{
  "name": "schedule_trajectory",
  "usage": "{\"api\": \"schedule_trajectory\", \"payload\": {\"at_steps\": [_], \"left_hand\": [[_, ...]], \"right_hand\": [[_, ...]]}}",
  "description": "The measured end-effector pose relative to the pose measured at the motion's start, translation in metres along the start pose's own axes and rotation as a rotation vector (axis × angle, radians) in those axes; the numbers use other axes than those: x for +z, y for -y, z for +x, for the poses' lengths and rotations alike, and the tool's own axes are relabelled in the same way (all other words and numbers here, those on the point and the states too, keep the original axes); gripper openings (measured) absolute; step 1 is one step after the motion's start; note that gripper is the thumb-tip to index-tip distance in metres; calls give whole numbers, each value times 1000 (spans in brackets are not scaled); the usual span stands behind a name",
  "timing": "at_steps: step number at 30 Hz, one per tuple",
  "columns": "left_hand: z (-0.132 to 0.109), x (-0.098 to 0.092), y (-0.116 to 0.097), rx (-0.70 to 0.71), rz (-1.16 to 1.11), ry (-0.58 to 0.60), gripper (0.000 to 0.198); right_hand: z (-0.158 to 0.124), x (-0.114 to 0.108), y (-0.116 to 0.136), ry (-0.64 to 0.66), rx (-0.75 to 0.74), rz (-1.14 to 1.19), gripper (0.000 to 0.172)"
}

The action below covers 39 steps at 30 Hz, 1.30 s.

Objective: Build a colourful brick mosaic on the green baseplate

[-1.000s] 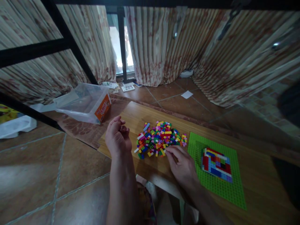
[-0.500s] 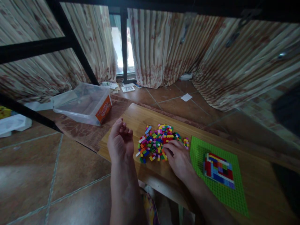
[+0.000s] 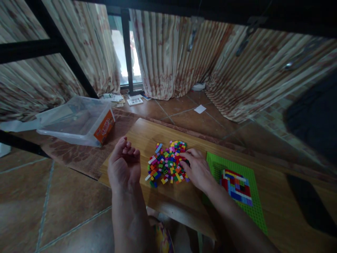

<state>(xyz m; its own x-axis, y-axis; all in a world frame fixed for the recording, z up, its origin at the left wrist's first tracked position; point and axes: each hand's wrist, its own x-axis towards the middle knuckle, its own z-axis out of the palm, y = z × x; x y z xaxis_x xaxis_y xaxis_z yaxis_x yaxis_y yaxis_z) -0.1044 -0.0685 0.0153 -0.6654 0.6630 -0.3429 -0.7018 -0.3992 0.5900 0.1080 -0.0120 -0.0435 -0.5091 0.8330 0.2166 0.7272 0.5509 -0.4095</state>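
Bare left hand (image 3: 123, 170) and right hand (image 3: 198, 171), forearms (image 3: 129, 218) uncovered; multicoloured patterned garment (image 3: 162, 239) at lap.

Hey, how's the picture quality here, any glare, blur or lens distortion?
Head view: the window between the curtains is blown out white; the wide lens fans the curtain stripes outward and stretches the edges; the right side sinks into dark shadow; the brick pile is dimly lit and a little soft, so single bricks blur together.

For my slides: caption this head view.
Right hand on a pile of coloured bricks beside a green baseplate; left hand curled alongside.
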Motion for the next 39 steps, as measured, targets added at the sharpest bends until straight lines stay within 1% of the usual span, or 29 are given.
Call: {"api": "schedule_trajectory", "payload": {"at_steps": [4, 8, 10, 13, 18, 22, 26, 32, 35, 37, 39], "left_hand": [[1, 0, 0, -1, -13, 5, 9], [0, 2, 2, -35, -21, 5, 8], [0, 2, 2, -36, -23, 1, 7], [0, 3, 2, -21, -22, 9, 4], [-4, 8, 0, -28, 6, 19, 5], [-7, 13, -1, 9, 45, 25, 7], [-9, 18, 0, -5, 82, 37, 10], [-12, 21, 2, -35, 98, 56, 17], [-13, 21, 4, -47, 136, 67, 15], [-15, 22, 7, -40, 160, 88, 14], [-17, 26, 10, -41, 181, 110, 16]], "right_hand": [[-8, 1, -4, 9, 10, 20, 16], [-16, -5, -13, 13, 29, 37, 10], [-13, -7, -16, -5, 49, 41, 12], [1, -7, -18, -30, 66, 28, 16], [20, -4, -14, 26, 71, 8, 15], [22, -6, -10, 65, 84, -28, 11], [21, -7, -7, 88, 73, -81, 6], [19, -6, -8, 103, -9, -172, 6], [13, -14, -3, 81, 26, -136, 8], [4, -27, 1, 27, 84, -27, 9], [-8, -45, 1, -54, 140, 119, 11]]}}
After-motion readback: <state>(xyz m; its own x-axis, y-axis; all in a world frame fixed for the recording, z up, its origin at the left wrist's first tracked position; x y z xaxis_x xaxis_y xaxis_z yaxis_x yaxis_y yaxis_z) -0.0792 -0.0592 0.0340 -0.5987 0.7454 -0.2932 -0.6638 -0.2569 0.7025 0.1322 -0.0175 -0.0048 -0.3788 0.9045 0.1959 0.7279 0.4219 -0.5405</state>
